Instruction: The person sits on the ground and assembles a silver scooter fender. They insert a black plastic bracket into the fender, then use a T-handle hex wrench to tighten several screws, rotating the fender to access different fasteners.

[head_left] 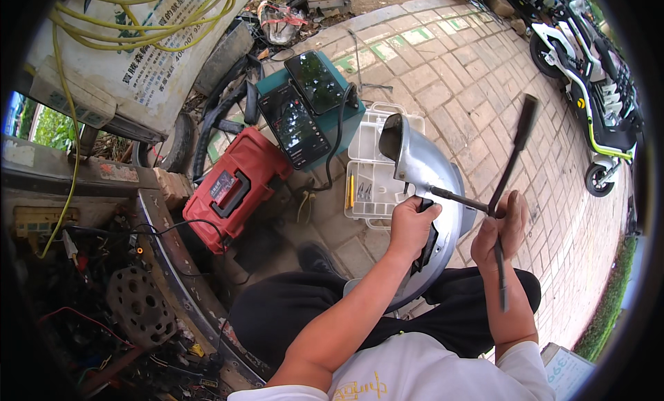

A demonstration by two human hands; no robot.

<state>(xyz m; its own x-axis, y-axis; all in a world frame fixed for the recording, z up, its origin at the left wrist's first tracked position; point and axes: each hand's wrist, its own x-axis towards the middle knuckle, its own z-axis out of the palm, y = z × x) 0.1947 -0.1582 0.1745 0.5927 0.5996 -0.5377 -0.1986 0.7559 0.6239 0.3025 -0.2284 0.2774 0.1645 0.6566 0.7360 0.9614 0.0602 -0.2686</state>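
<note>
Outdoor brick pavement (470,89), grey and pale blocks, sunlit; no desk, everything sits on the ground. Parked scooter (588,76) at upper right, well apart from the work. At the left edge, an open vehicle body (104,290) full of wires and a round perforated metal part. Yellow cable (138,20) coiled over a board at upper left.

Person seated low, dark trousers, white shirt, forearms entering from the lower edge.

Silver scooter panel (429,186) stands upright between the knees, curved, open mouth at the top facing left, lower end near the lap. Left hand (411,224) is closed around the panel's near edge, steadying it.

Black T-shaped wrench (508,186): crossbar runs from upper right, above the hand, down past the wrist; its stem points left and slightly up, tip touching the panel at about mid-height. Right hand (505,228) is wrapped shut on the crossbar at the joint. Fastener point lies just left of the right hand's fingers (515,207); the left hand is nearer to it, just below.

Behind the panel: clear plastic parts box (370,172), lid open. Left of it, red tool case (235,190). Teal box (346,103) carrying two phones (304,103), screens up.
</note>
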